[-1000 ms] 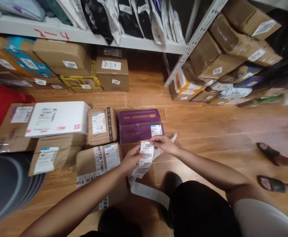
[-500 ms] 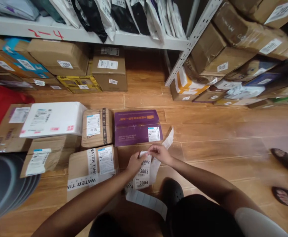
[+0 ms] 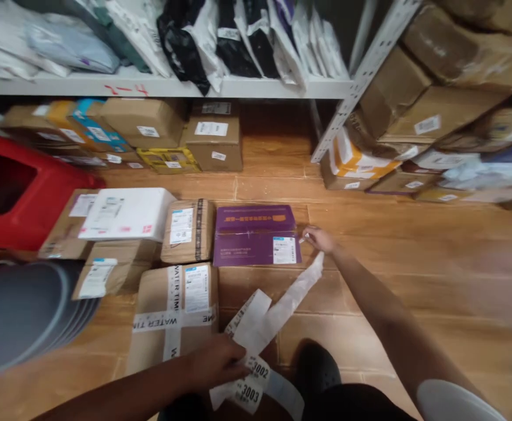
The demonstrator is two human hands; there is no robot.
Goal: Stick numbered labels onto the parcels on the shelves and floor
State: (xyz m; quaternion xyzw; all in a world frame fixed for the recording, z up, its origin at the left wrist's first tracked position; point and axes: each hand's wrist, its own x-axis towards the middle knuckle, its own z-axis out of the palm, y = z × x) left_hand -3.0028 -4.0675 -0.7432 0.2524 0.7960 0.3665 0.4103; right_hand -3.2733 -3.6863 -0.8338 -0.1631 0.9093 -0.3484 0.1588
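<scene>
My left hand [image 3: 218, 361] is closed on a strip of white numbered labels [image 3: 251, 386] low in the view, beside a taped brown box [image 3: 174, 310]. The strip's bare backing paper [image 3: 282, 304] trails up toward my right hand [image 3: 319, 238]. That hand reaches out to the right edge of a purple box [image 3: 256, 237] on the floor, with its fingers pinched on a small white label. The purple box carries a white shipping label at its lower right corner.
Several brown and white parcels [image 3: 126, 213] lie on the wooden floor at left, next to a red bin [image 3: 14, 187] and a grey tub [image 3: 23, 310]. A white shelf [image 3: 163, 88] with bagged parcels runs along the back. Stacked boxes [image 3: 413, 117] fill the right rack.
My right hand has left the strip and stretched forward to the purple box with a peeled label. My left hand has dropped lower with the strip. The view has pulled back.
</scene>
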